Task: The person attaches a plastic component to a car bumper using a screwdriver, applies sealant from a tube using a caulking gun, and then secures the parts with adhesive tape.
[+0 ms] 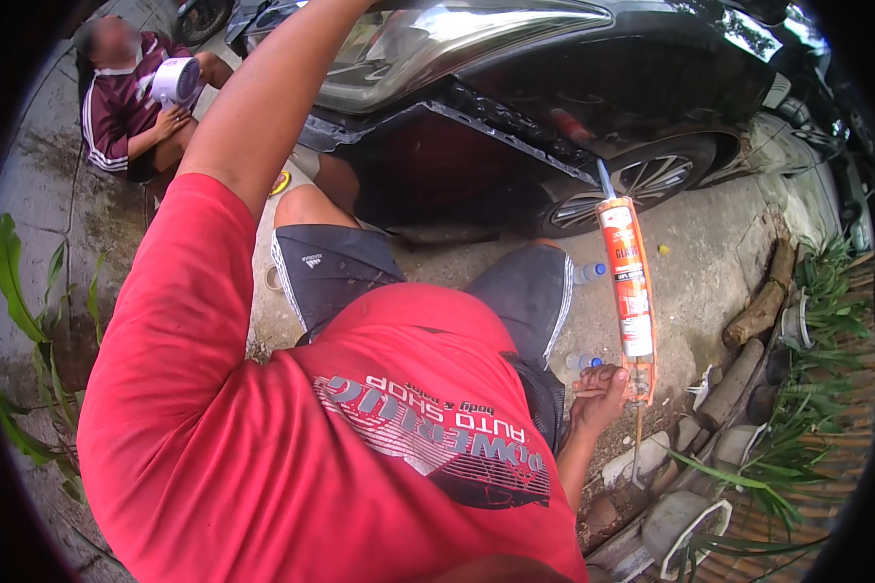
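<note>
My right hand (601,394) is wrapped around the grip of an orange caulking gun (642,377). The gun carries an orange-and-white sealant cartridge (630,282). It stands nearly upright in the picture, and its grey nozzle (606,180) points at the rear end of a torn-looking dark edge strip (506,136) on the black car (593,68), near the front wheel (651,175). Whether the tip touches the strip I cannot tell. My left arm (262,126) stretches up past the headlight (457,44), and its hand is cut off by the top of the picture.
A person (107,107) sits at the far left holding a white handheld fan (175,82). Plastic bottles with blue caps (589,273) stand by my right leg. Logs (763,291), a plant pot (685,530) and leafy plants (817,389) line the right side.
</note>
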{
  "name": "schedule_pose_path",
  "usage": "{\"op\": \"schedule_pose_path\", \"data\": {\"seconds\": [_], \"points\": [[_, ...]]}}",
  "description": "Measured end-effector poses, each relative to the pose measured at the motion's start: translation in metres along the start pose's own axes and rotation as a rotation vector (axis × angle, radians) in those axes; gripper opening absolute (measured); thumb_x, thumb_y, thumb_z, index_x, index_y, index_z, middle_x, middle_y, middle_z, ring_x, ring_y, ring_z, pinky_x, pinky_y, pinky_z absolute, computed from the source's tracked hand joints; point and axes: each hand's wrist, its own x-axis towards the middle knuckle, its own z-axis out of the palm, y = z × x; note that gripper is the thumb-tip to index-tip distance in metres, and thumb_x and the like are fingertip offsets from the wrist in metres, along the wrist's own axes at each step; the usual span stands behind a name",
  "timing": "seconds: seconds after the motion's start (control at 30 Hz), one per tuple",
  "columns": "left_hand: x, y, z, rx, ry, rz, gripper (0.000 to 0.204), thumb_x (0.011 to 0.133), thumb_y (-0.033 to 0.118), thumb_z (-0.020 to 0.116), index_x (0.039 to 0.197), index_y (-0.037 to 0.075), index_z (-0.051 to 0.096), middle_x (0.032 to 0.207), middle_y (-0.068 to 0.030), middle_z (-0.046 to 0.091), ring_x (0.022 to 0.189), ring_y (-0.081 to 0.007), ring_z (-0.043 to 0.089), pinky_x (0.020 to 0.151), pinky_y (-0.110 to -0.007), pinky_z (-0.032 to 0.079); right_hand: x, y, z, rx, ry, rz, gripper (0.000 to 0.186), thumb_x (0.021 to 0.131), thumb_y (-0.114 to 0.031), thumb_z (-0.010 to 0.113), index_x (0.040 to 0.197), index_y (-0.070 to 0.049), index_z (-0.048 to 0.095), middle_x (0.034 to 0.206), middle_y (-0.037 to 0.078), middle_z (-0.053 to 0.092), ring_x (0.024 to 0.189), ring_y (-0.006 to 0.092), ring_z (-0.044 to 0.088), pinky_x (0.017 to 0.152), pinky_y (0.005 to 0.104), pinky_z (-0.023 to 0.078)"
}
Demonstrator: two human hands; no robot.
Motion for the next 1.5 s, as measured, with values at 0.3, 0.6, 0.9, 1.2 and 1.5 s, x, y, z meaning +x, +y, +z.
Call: {"op": "schedule_pose_path", "data": {"seconds": [0.3,0.6,0.9,1.2,1.5], "points": [[0.002,-0.004,-0.001,0.010,0.004,0.018,0.066,0.104,0.068,0.045,0.131,0.016,0.075,0.127,-0.0216,0.073,0.125,-0.0397,0.066,0.108,-0.045,0.049,-0.001,0.002,-0.009,-0.043,-0.057,-0.068,0.036,0.104,-0.035,0.064,0.100,0.000,0.063,0.096,0.015,0.066,0.098,0.0329,0.066,0.099,0.0542,0.052],[-0.004,0.000,-0.002,0.065,-0.012,-0.014,0.069,0.102,0.072,0.042,0.125,0.017,0.078,0.126,-0.0191,0.074,0.125,-0.0410,0.065,0.115,-0.053,0.041,-0.008,-0.039,-0.032,-0.119,-0.216,-0.187,0.042,0.101,-0.042,0.065,0.106,0.000,0.065,0.098,0.015,0.067,0.098,0.0326,0.066,0.100,0.0542,0.052],[0.001,-0.007,0.000,0.012,-0.022,0.035,0.081,0.101,0.074,0.041,0.123,0.005,0.076,0.128,-0.0249,0.071,0.122,-0.0421,0.067,0.105,-0.047,0.051,-0.009,-0.077,-0.009,-0.159,-0.364,-0.242,0.045,0.101,-0.048,0.064,0.103,-0.002,0.064,0.094,0.014,0.066,0.093,0.0320,0.067,0.094,0.0553,0.054],[0.031,-0.027,0.018,0.110,-0.061,0.073,0.094,0.093,0.089,0.037,0.121,0.010,0.079,0.120,-0.0203,0.075,0.116,-0.0373,0.071,0.102,-0.047,0.053,0.012,-0.084,0.047,-0.015,-0.536,-0.181,0.047,0.103,-0.052,0.062,0.101,-0.006,0.061,0.088,0.009,0.061,0.086,0.0282,0.063,0.088,0.0536,0.053],[-0.029,-0.038,-0.037,-0.127,0.183,0.154,0.077,0.099,0.047,0.067,0.161,0.009,0.041,0.160,-0.0236,0.047,0.148,-0.0370,0.046,0.121,-0.045,0.040,0.047,-0.096,0.092,0.109,-0.707,-0.133,0.051,0.108,-0.052,0.054,0.099,-0.004,0.064,0.086,0.009,0.060,0.083,0.0261,0.061,0.089,0.0497,0.059]]}}
